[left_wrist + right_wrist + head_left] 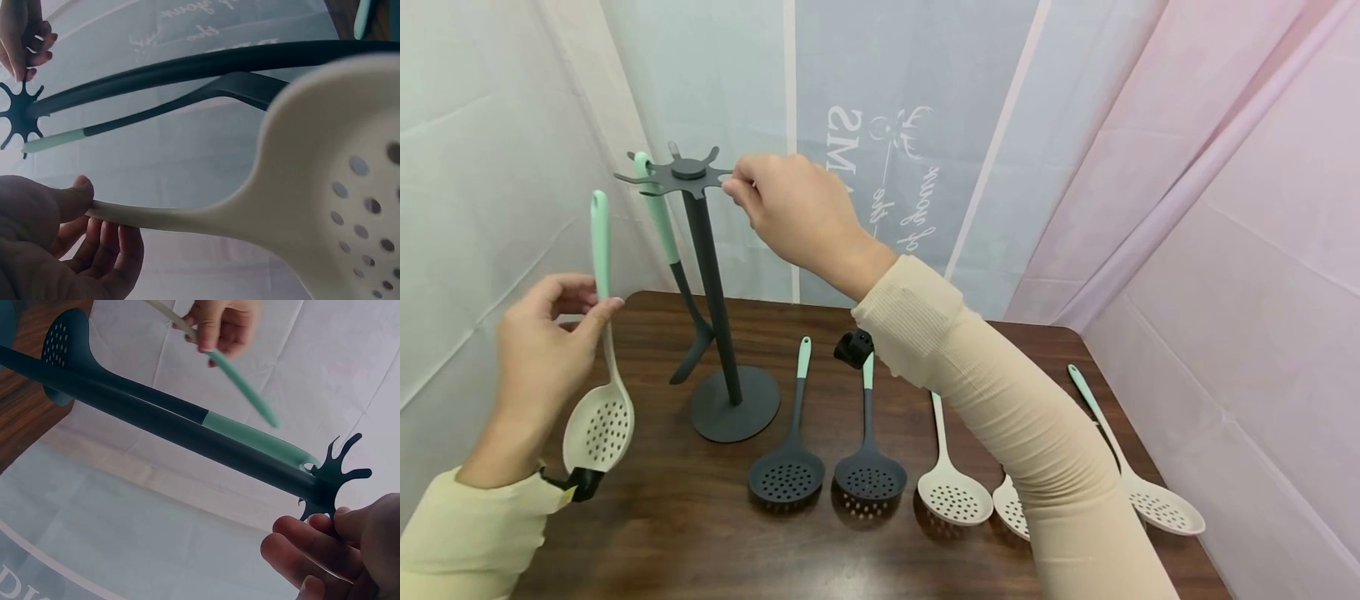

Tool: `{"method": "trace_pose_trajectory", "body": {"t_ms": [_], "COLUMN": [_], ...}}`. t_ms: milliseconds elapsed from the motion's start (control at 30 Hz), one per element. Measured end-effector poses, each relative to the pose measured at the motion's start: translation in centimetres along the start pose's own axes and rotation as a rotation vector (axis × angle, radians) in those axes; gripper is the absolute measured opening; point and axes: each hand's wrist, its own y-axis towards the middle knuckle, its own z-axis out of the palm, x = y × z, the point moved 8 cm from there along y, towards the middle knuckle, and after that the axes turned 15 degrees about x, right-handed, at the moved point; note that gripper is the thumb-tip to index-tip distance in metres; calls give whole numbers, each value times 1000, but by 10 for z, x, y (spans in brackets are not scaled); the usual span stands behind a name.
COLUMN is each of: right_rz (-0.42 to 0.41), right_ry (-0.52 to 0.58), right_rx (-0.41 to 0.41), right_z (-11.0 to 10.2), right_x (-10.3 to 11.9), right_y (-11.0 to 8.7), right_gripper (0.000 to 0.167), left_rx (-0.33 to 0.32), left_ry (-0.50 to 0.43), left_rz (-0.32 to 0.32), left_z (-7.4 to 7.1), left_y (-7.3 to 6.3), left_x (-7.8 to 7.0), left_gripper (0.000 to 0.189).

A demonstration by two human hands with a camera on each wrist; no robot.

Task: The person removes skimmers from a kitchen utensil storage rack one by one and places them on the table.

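Note:
My left hand (pixel 542 342) pinches a cream skimmer (pixel 598 429) near the lower end of its mint handle. The skimmer is upright, its perforated head hanging beside the wrist. At the top of a dark grey utensil stand (pixel 709 275), my right hand (pixel 797 208) pinches one of the hook arms between thumb and fingers. A dark skimmer (pixel 685 292) with a mint handle hangs from a hook on the stand's left side. Its perforated head (pixel 59 347) shows in the right wrist view. The held skimmer stands left of the stand, apart from it.
On the brown wooden table (pixel 700 517) lie two dark skimmers, a left one (pixel 786 479) and a right one (pixel 870 477). Farther right are cream skimmers (pixel 955 496), one (pixel 1011 506) partly behind my right sleeve, another (pixel 1165 504) near the right edge. Pale curtains surround the table.

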Motion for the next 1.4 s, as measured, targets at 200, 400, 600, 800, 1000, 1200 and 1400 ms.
{"method": "trace_pose_trajectory", "body": {"t_ms": [200, 400, 600, 800, 1000, 1200, 1400], "right_rz": [7, 12, 17, 17, 17, 9, 12], "right_ry": [-10, -10, -4, -4, -5, -8, -21], "right_rx": [1, 12, 20, 21, 20, 27, 16], "right_z": [1, 2, 3, 2, 2, 5, 5], "right_x": [1, 2, 3, 4, 5, 6, 6], "right_y": [2, 3, 3, 3, 4, 5, 5], "right_gripper": [28, 27, 27, 26, 26, 26, 27], "left_rx": [86, 161, 264, 366, 432, 510, 559], "left_ry": [108, 176, 261, 305, 345, 363, 401], "left_rz": [-14, -19, -79, -171, -250, -317, -357], "left_z": [5, 11, 19, 30, 38, 42, 45], "left_y": [5, 8, 11, 13, 15, 14, 13], "left_x": [24, 47, 75, 105, 137, 166, 186], "left_gripper": [23, 21, 21, 25, 29, 30, 31]}}
